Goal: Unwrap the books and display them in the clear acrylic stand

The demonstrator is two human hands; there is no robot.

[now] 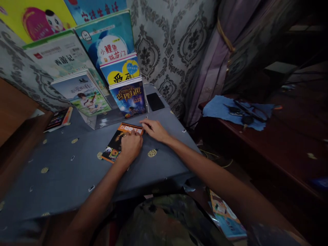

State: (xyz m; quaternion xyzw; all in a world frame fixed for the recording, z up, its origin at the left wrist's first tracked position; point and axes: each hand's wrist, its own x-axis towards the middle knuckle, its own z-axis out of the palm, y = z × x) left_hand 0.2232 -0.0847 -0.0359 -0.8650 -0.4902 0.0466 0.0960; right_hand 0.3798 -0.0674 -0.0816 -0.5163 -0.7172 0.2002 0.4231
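Note:
A small paperback book point(118, 137) with a black and orange cover, white Chinese title and animal pictures lies flat on the cloth-covered table point(84, 188). My left hand point(132, 145) rests on top of the cover, its fingers lying spread over the right half and hiding part of it. At the book's top right corner is my right hand point(156, 130), thumb and index finger closed at that corner. The remaining fingers of the right hand are tucked under and partly hidden.
Behind the book stands a clear display rack point(102, 121) with several picture books, including a blue book point(129, 97). A dark phone-like slab point(155, 101) lies beside it. To the right, a brown bench point(256, 150) holds a blue cloth point(217, 109). Another book point(227, 218) lies low at right.

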